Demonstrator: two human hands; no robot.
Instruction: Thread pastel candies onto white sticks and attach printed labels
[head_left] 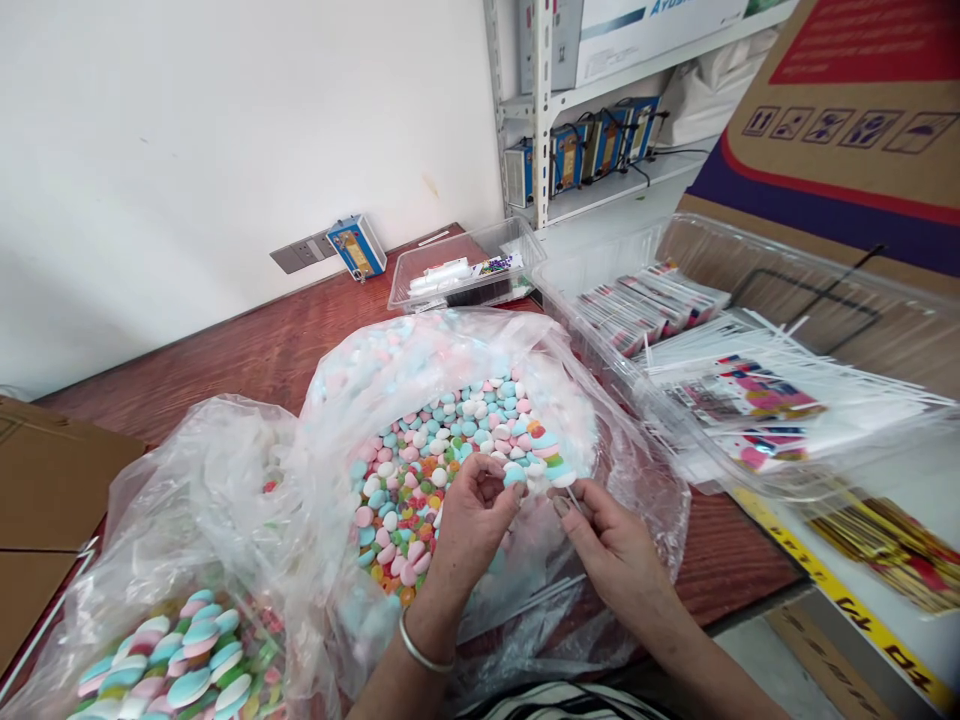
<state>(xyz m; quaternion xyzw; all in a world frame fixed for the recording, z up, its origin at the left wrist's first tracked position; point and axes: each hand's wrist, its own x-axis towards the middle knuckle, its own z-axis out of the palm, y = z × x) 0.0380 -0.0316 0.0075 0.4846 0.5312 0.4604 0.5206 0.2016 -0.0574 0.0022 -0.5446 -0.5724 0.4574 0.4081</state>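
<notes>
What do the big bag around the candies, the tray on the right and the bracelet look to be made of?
The bag: thin clear plastic film, crinkled and glossy, candies showing through. The tray: stiffer clear plastic, likely moulded, with a firm rim and sheen, packets visible through its wall. The bracelet on the left hand: probably metal, a smooth silvery band with bright highlights, though coated plastic cannot be ruled out.

This looks like a small packing workroom or stockroom. A wooden desk (247,350) carries large clear bags of loose coloured candies (427,460). Right of the bags sit clear plastic trays (757,400) of printed wrappers and white sticks. Behind the trays stand a metal storage shelf (541,100) and big cardboard cartons (847,120).
</notes>
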